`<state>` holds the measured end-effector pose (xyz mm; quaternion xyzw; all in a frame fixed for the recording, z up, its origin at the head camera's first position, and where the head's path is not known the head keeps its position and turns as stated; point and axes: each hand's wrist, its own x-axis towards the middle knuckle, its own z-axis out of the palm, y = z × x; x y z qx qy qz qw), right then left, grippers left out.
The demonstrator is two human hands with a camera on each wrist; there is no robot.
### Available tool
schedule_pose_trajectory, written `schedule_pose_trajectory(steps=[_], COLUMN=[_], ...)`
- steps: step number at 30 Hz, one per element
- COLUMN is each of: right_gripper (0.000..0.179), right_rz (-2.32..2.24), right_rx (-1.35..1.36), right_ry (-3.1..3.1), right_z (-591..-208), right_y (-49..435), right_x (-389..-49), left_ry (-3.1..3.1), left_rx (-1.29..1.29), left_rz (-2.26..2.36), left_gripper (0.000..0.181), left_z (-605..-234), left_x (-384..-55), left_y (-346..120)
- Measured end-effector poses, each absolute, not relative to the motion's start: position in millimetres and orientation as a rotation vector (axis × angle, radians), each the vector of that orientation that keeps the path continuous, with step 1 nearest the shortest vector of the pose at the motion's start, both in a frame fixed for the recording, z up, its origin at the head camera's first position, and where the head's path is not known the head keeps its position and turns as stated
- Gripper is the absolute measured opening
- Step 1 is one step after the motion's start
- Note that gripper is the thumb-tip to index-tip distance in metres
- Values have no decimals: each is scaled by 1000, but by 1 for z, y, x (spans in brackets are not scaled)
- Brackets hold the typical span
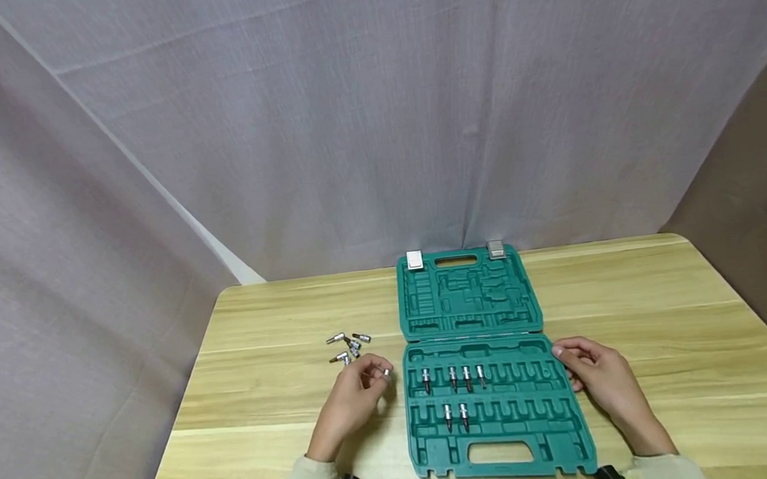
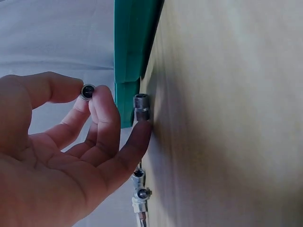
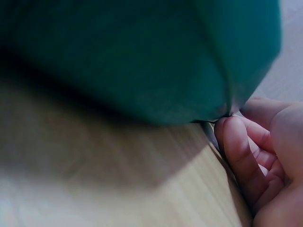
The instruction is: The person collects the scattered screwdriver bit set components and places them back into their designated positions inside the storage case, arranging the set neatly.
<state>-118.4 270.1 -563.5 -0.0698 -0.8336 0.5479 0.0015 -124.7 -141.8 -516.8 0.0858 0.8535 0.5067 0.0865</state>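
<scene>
My left hand (image 1: 356, 396) pinches a small silver bit socket (image 2: 87, 91) between thumb and fingertips, left of a green tool case (image 1: 500, 469). In the left wrist view the socket's round end faces the camera. The case lies unfolded. Bit sockets stand in both slot rows of its near half, among them one (image 1: 426, 381) at the upper left and one (image 1: 464, 417) in the lower row. At the case's right edge, my right hand (image 1: 603, 380) grips the rim, thumb on top and curled fingers lower down.
Several loose bit sockets (image 1: 361, 337) lie in a small group on the wooden table (image 1: 254, 397), beyond my left hand. The case's far half (image 1: 473, 326) has two metal latches and moulded recesses. Grey cloth (image 1: 349, 123) hangs behind the table.
</scene>
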Motion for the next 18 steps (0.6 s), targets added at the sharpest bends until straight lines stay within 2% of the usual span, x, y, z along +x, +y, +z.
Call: schedule_pose_trajectory(steps=[10, 18], right_gripper=[46, 47], right_rz=[1715, 1724], right_rx=[-224, -234], right_ry=[-2615, -2618], right_z=[-562, -564], right_y=[271, 270], right_x=[-119, -119], left_ry=[2427, 2343], left_rx=[351, 371], left_rz=[1641, 1614], left_gripper=[18, 13], left_z=[-505, -504], left_x=[-126, -122], left_y=[-125, -108])
